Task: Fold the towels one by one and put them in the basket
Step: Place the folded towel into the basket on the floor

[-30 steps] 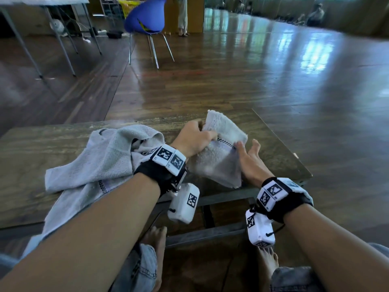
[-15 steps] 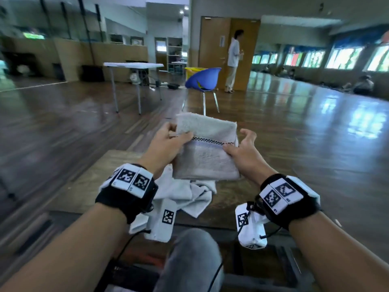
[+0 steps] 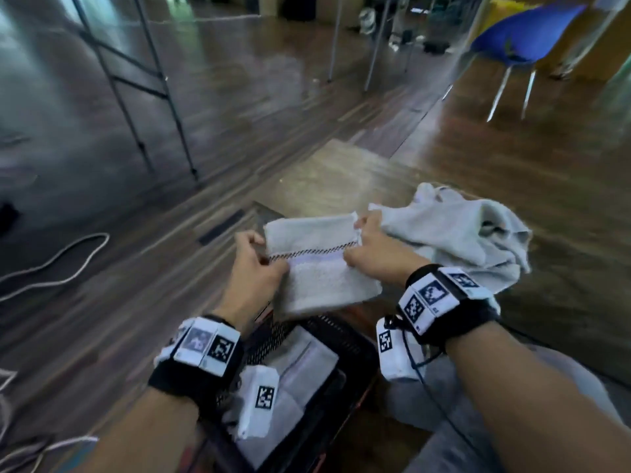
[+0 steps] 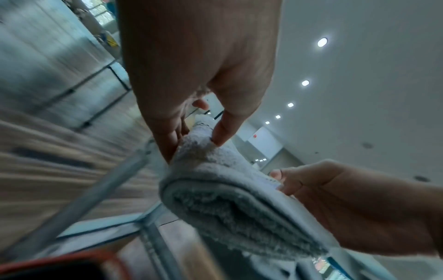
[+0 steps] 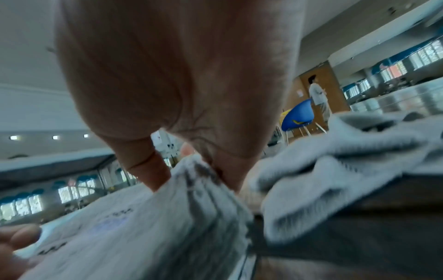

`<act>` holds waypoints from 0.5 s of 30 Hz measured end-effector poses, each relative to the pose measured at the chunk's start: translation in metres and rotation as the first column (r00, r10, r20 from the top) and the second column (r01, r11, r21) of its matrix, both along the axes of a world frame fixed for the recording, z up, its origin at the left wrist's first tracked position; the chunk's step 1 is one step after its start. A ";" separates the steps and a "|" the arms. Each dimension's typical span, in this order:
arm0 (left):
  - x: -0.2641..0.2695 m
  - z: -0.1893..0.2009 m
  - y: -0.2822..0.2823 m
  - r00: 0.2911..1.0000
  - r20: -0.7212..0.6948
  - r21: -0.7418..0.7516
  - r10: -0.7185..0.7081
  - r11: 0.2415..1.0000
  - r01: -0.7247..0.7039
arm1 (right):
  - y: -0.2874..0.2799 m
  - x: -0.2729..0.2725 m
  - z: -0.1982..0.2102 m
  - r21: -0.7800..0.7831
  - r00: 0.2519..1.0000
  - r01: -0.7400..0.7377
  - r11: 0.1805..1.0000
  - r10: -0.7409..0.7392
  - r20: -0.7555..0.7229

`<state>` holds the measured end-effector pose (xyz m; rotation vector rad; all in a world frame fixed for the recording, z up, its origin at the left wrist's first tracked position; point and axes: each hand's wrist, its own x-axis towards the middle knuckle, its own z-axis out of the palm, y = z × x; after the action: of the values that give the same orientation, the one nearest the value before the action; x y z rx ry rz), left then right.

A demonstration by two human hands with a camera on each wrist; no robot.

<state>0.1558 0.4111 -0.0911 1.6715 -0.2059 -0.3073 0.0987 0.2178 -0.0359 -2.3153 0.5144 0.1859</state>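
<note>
The low wooden table (image 3: 341, 172) carries a loose, unfolded grey towel (image 3: 454, 230), crumpled near its right edge and just beside the right hand. In front of the table's near edge, close to the person's knees, stands the black mesh basket (image 3: 345, 339), and pale folded cloth already lies inside it. The folded towel (image 3: 321, 268) hangs in the air between the two, above the basket's far rim and clear of the tabletop, so the drop looks like a short way down and toward the body. Its long axis runs from hand to hand, roughly level, with the checked stripe and a pale band across the top face. It is a thick, compact grey-white rectangle; the left wrist view shows the rounded folds of several terry layers at its near end. The left hand (image 3: 252, 268) pinches its left edge, thumb on top and fingers beneath, and the right hand (image 3: 372, 254) pinches the opposite edge in the same way. Both hands are about equally near the basket, so the towel can probably go down held level by both.
</note>
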 end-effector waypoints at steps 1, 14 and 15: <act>-0.002 -0.023 0.010 0.999 -0.019 0.018 0.045 0.999 -0.044 | 0.007 0.007 -0.019 0.008 0.997 -0.052 0.999 0.052 -0.054; -0.072 -0.249 0.072 0.758 -0.540 0.499 0.367 0.864 -0.064 | 0.105 -0.013 -0.252 0.217 0.850 -0.073 0.973 0.174 -0.497; -0.072 -0.252 0.071 0.740 -0.549 0.522 0.389 0.851 -0.060 | 0.105 -0.015 -0.255 0.242 0.856 -0.048 0.969 0.165 -0.490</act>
<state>0.0835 0.4821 -0.3430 1.9425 0.6522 -0.7681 0.0838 0.3229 -0.2912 -2.0619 0.5856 0.8850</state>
